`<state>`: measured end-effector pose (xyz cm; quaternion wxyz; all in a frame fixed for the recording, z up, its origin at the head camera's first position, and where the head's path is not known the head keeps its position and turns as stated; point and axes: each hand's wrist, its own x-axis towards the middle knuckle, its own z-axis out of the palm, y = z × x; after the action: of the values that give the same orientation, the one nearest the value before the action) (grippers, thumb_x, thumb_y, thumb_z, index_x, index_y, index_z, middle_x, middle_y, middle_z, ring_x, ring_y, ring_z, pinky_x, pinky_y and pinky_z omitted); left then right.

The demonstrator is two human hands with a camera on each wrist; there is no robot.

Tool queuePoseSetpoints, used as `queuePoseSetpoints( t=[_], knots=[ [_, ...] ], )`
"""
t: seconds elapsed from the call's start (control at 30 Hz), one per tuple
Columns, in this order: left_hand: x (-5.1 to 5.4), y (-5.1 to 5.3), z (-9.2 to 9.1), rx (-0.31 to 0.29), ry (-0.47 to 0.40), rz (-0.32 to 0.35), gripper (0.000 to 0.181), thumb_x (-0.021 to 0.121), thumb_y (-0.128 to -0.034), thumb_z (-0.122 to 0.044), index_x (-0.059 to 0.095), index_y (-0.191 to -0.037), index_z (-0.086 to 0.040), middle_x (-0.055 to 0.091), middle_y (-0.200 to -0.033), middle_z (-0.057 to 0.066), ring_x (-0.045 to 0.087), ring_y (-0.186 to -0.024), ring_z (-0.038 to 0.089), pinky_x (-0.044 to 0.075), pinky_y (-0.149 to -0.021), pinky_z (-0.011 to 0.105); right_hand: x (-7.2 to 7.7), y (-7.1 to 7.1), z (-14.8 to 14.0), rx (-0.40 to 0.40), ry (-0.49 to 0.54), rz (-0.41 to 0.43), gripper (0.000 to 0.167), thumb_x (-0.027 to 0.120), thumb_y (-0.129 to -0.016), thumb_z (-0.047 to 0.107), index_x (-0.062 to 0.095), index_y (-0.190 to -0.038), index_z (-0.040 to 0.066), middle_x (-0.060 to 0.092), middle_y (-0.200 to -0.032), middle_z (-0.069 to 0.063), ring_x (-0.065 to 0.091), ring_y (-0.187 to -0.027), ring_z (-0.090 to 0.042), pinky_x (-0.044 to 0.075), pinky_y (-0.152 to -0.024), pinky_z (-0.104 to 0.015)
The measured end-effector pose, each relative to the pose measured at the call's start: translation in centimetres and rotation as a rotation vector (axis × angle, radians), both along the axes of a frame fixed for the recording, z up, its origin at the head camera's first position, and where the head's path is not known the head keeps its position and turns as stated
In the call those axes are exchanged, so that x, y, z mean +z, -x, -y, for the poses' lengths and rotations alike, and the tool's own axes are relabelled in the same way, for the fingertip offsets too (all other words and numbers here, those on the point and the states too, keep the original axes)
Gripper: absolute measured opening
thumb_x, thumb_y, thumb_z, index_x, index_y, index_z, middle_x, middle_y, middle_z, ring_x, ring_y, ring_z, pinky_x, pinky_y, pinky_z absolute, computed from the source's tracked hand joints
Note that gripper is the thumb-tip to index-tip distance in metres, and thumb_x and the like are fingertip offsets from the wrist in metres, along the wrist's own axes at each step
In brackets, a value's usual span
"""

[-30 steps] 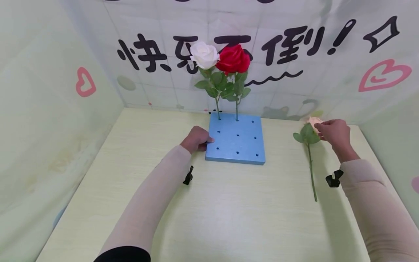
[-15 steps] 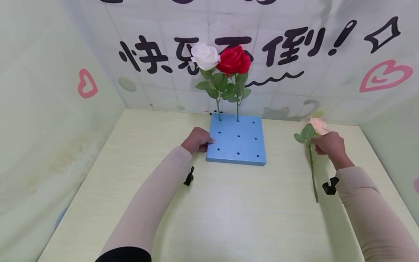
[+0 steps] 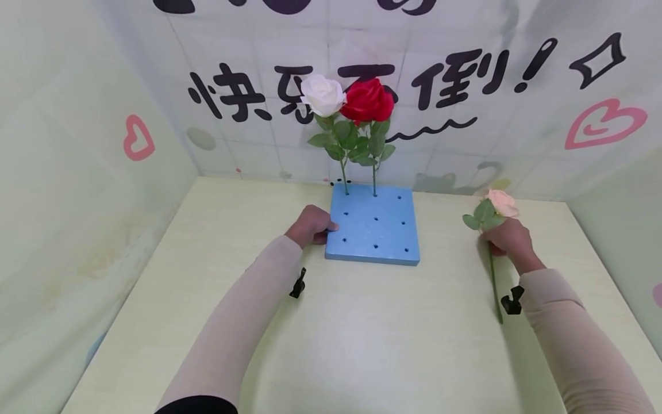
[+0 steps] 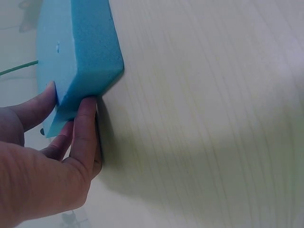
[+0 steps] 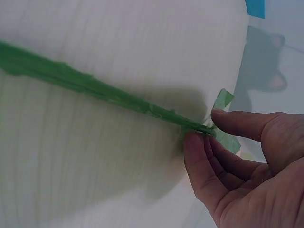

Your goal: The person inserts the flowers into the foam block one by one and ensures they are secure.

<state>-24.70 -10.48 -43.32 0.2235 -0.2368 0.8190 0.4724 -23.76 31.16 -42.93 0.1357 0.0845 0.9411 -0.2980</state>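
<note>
A flat blue foam block (image 3: pixel 362 230) with rows of small holes lies on the table. My left hand (image 3: pixel 312 225) grips its left edge, the thumb on top and the fingers against the side, as the left wrist view shows. A white rose (image 3: pixel 323 96) and a red rose (image 3: pixel 368 100) stand upright in holes along the block's far edge. To the right, a pink rose (image 3: pixel 502 203) has its bloom toward the back wall. My right hand (image 3: pixel 511 240) pinches its green stem (image 5: pixel 109 92) between thumb and fingers, just below the leaves.
The pale wooden table (image 3: pixel 393 339) meets a back wall cloth (image 3: pixel 269 149) printed with large black characters. Cloth also hangs along the left and right sides. A black clip-like piece sits at each wrist.
My right hand has moved from beside the pink bloom down toward me and now pinches the stem below the leaves. My left hand has stayed on the foam block.
</note>
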Motion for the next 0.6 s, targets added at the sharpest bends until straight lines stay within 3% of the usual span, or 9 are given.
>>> queuePoseSetpoints(
  t=[0.23,0.6],
  knots=[
    [0.06,-0.08,0.12,-0.011,-0.002,-0.005,0.031,0.072,-0.0873,-0.008,0.061,-0.113,0.004,0.064,-0.097,0.014,0.062,-0.076,0.020,0.055,-0.065,0.027,-0.21,-0.22,0.12,-0.014,-0.035,0.015,0.018,0.066,-0.081,0.014,0.060,-0.072,0.000,0.060,-0.053,0.000,0.060,-0.049,-0.013,0.049,-0.053,-0.029],
    [-0.08,0.00,0.06,0.000,-0.003,0.013,0.031,0.072,-0.0876,-0.009,0.062,-0.114,0.003,0.065,-0.100,0.013,0.062,-0.078,0.020,0.056,-0.069,0.028,-0.35,-0.05,-0.11,0.020,-0.105,-0.034,0.019,0.067,-0.079,0.015,0.057,-0.066,0.005,0.061,-0.052,-0.001,0.061,-0.048,-0.014,0.045,-0.054,-0.028]
  ],
)
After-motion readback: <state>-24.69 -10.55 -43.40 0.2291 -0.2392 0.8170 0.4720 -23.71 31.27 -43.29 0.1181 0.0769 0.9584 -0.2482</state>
